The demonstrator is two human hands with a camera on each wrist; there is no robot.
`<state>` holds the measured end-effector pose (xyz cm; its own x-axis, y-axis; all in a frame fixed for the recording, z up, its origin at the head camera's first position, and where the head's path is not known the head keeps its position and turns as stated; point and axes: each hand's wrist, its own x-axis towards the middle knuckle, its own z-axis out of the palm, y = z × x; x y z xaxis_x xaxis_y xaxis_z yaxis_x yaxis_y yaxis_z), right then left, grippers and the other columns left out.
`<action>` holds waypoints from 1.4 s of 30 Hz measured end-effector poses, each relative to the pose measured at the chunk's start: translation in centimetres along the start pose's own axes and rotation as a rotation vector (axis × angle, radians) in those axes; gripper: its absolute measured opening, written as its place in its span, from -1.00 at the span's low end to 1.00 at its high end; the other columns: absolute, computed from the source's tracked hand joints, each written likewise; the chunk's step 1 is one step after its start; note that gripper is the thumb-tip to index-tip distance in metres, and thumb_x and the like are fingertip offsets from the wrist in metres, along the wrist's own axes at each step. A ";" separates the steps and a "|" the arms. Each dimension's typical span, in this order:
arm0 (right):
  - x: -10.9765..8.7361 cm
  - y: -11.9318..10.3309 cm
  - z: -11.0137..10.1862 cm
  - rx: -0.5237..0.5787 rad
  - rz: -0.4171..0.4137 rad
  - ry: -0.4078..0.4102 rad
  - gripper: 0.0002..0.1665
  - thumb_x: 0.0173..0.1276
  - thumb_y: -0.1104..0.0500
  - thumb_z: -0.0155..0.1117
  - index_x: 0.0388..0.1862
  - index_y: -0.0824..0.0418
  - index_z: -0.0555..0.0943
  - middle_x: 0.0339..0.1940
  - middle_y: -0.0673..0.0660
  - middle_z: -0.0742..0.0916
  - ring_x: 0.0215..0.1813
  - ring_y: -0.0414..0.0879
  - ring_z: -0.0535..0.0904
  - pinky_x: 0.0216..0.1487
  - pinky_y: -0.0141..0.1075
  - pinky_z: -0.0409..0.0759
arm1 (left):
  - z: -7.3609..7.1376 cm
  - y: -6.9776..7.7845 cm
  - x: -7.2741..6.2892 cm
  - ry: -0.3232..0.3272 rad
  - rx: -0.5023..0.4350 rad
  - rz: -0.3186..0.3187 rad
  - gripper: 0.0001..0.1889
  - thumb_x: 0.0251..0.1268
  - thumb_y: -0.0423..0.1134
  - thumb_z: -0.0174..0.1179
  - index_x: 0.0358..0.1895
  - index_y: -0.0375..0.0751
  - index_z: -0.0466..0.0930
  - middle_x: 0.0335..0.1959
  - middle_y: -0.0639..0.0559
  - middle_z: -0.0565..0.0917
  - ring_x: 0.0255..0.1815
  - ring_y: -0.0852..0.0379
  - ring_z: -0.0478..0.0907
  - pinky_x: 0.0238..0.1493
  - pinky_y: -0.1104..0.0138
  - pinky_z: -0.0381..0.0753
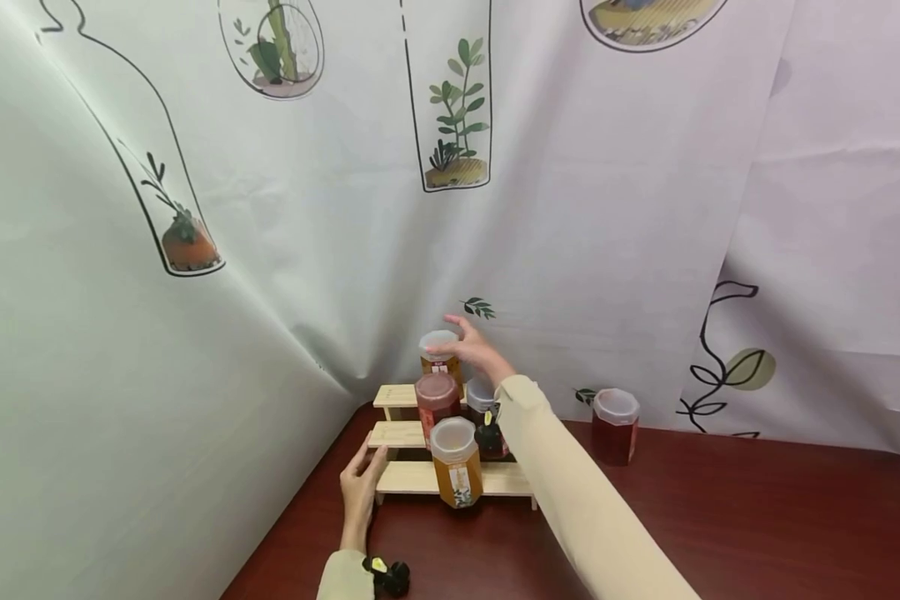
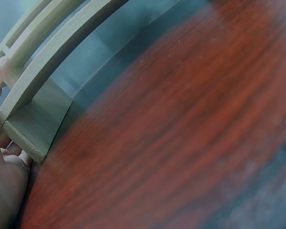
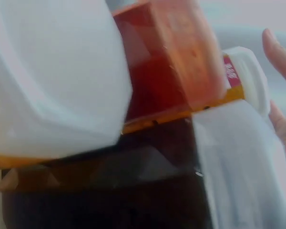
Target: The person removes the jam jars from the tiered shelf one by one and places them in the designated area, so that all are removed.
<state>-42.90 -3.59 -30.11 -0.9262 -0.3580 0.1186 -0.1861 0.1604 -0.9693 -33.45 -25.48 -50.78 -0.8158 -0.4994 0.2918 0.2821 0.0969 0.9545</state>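
clearly, the important relation is at the top step [image 1: 392, 395] of the wooden rack [image 1: 502, 479]: there the back amber jar [image 1: 442, 365] stands, as it seems, upright, its long axis vertical and its pale lid [image 1: 438, 337] facing up. of the two hands, the right hand [image 1: 477, 347] is the nearer one — it is at about the height of this lid, and the jar lies just to its left. its fingers [image 1: 454, 320] are spread and hold nothing; whether a fingertip touches the lid, i cannot tell. the left hand [image 1: 357, 490] is well apart from this jar, and it grasps the left end of the rack.

on the rack's middle step [image 1: 396, 433], the red jar [image 1: 437, 402] stands before the back amber jar, with the dark jar [image 1: 480, 393] to its right; the front amber jar [image 1: 456, 467] is on the bottom step [image 1: 407, 477]. so the front side is partly blocked — by my judgement, access from above is freer. the dark red jar [image 1: 613, 429] stands on the tabletop [image 1: 780, 508], right of the rack.
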 end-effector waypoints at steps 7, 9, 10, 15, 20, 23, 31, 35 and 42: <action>0.6 0.7 0.3 -0.014 0.016 -0.011 0.00 0.16 0.23 0.46 0.53 0.18 0.18 0.38 0.34 0.44 0.37 0.21 0.38 0.45 0.05 0.25 | 0.2 0.0 0.0 -0.002 -0.001 0.001 -0.44 0.28 -0.17 0.32 0.34 -0.16 0.46 -0.46 0.23 0.65 -0.41 0.39 0.56 -0.36 0.55 0.55; 0.7 0.9 0.3 -0.027 0.021 -0.017 -0.02 0.15 0.24 0.47 0.51 0.22 0.20 0.35 0.33 0.48 0.35 0.19 0.41 0.45 0.04 0.26 | 0.2 0.0 -0.1 -0.006 0.007 0.002 -0.44 0.28 -0.17 0.31 0.35 -0.15 0.45 -0.44 0.22 0.66 -0.38 0.41 0.56 -0.34 0.56 0.54; 0.8 1.0 0.3 -0.032 0.022 -0.019 -0.03 0.15 0.23 0.47 0.50 0.24 0.22 0.34 0.32 0.50 0.35 0.19 0.42 0.45 0.03 0.27 | 0.1 0.0 -0.1 -0.005 0.013 0.002 -0.44 0.28 -0.17 0.31 0.34 -0.14 0.46 -0.43 0.22 0.66 -0.37 0.41 0.56 -0.33 0.56 0.54; 0.9 1.3 0.7 -0.029 0.010 0.011 -0.09 0.13 0.22 0.50 0.43 0.29 0.30 0.30 0.32 0.53 0.30 0.17 0.46 0.40 -0.02 0.35 | -0.1 -0.2 -0.1 0.010 0.023 -0.005 -0.45 0.28 -0.17 0.32 0.34 -0.12 0.47 -0.41 0.18 0.67 -0.39 0.40 0.55 -0.40 0.54 0.52; 0.6 1.3 1.1 -0.001 -0.008 0.134 -0.12 0.07 0.20 0.55 0.37 0.31 0.38 0.24 0.34 0.57 0.25 0.17 0.50 0.32 -0.07 0.44 | 0.0 -0.3 0.0 -0.017 0.021 -0.003 -0.45 0.29 -0.15 0.31 0.35 -0.08 0.46 -0.34 -0.06 0.71 -0.41 0.36 0.57 -0.40 0.51 0.55; 0.5 1.3 1.1 -0.016 -0.014 0.215 -0.12 0.04 0.13 0.57 0.34 0.29 0.42 0.20 0.32 0.61 0.22 0.15 0.53 0.29 -0.07 0.47 | 0.0 -0.2 0.1 -0.022 0.008 -0.002 -0.46 0.29 -0.16 0.31 0.34 -0.07 0.47 -0.30 -0.14 0.72 -0.39 0.36 0.59 -0.34 0.51 0.58; 0.1 -0.2 -0.9 -0.129 -0.085 0.368 -0.06 0.08 0.02 0.54 0.41 0.24 0.37 0.26 0.31 0.57 0.25 0.15 0.51 0.31 -0.04 0.45 | 0.2 0.1 0.4 -0.030 0.003 0.004 -0.46 0.30 -0.17 0.30 0.34 -0.06 0.46 -0.30 -0.10 0.72 -0.41 0.35 0.57 -0.46 0.50 0.52; -0.3 -1.2 -2.7 -0.125 -0.101 0.408 -0.11 0.10 0.01 0.53 0.39 0.21 0.40 0.25 0.29 0.58 0.25 0.14 0.50 0.31 -0.03 0.45 | 0.4 0.1 0.4 -0.027 0.006 0.005 -0.47 0.29 -0.15 0.30 0.34 -0.03 0.48 -0.30 -0.17 0.71 -0.51 0.35 0.54 -0.57 0.48 0.46; -2.2 -2.9 -7.4 -0.137 -0.086 0.449 -0.10 0.10 -0.03 0.53 0.39 0.17 0.40 0.28 0.29 0.58 0.29 0.15 0.49 0.34 0.01 0.43 | 0.1 0.1 -0.1 -0.006 -0.007 0.007 -0.46 0.29 -0.21 0.31 0.34 -0.12 0.46 -0.40 0.08 0.68 -0.54 0.35 0.52 -0.67 0.47 0.39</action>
<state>-42.78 3.55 -25.96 -0.9501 0.0527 0.3074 -0.2816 0.2787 -0.9182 -33.37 -25.33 -50.72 -0.8169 -0.4932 0.2989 0.2915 0.0941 0.9519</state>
